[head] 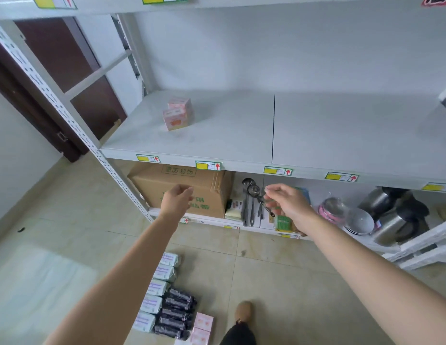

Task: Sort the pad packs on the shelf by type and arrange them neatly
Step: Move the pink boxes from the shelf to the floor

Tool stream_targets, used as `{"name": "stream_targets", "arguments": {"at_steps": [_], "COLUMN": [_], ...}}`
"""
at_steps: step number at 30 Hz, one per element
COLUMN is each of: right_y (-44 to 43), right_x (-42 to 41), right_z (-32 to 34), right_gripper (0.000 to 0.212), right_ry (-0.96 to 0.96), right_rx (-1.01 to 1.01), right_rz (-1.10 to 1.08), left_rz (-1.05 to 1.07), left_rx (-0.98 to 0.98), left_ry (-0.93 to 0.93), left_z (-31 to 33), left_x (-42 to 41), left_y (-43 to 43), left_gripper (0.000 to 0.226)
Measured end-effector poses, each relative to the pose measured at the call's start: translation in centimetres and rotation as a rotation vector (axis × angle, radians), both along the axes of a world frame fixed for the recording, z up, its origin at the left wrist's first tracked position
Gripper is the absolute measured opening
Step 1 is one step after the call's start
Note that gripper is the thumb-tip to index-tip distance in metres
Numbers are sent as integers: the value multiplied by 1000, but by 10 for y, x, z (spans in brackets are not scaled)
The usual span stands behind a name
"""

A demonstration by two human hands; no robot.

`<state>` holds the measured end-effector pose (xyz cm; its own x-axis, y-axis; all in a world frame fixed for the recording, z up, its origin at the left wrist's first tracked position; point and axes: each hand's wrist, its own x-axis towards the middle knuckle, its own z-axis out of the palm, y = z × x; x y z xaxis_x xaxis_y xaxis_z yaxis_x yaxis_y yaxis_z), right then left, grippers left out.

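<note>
Pink pad packs (178, 113), two in all, sit close together on the left half of the grey middle shelf (217, 135); whether one is stacked on the other or stands behind it is hard to tell. A person reaches toward the rack with both hands empty. The left hand (178, 200) and the right hand (286, 202) hang below the shelf's front edge, fingers loosely curled and holding nothing. The pair lies up and ahead, almost straight above the left hand, which is plainly the nearer. The rest of the stock waits on the tiled floor (266, 282), below and behind the hands, under the left forearm and beside the person's shoe (244, 311). It lies in rows whose long axis runs from the rack back toward the person. Five white packs (157, 287) form the outer row. About five black packs (175, 314) lie alongside, their count uncertain. At least two more pink floor packs (203, 321) are cut off by the frame's edge.
</note>
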<state>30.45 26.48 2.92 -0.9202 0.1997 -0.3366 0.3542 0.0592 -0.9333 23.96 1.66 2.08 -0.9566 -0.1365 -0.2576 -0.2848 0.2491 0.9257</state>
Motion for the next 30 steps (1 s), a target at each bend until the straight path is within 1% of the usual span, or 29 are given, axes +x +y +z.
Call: {"name": "stream_targets", "arguments": {"at_steps": [2,6,9,11,13,16,21,25,27,30], "right_y": [0,-5,-16,-26,-36,-51,-70,-83,-92,-104], "right_x": [-29,-99,-162,-200,-237,-291,-365,-425,-453,-484], "right_z": [1,4,3,2,1,-2,-8,-12,-19,-30], "right_gripper": [3,7,3,14,25,31,35,36,32,29], "right_ry": [1,25,30,19,15,44,58,132,192,306], "right_rx": [-4,12,19,34,67,113,218,371,415,525], "right_rz": [26,46,101,179,239,275,316,333,335,422], "left_rz": [20,58,78,82,84,95,81,32,15,-65], "left_rx": [-8,-4,-33,-69,-122,-225,-307,-421,-466,-674], "left_ry": [19,22,15,7,14,33,43,58,86,157], "left_z": [1,-2,-9,-11,-11,-5,-5,-17,-26,-43], "left_x": [-26,-90,-147,-181,-213,-260,-320,-359,-378,-400], "left_y": [0,-1,-6,-10,-13,-19,-31,-39,-43,-50], "left_gripper": [8,7,8,13,21,37,51,60,64,72]}}
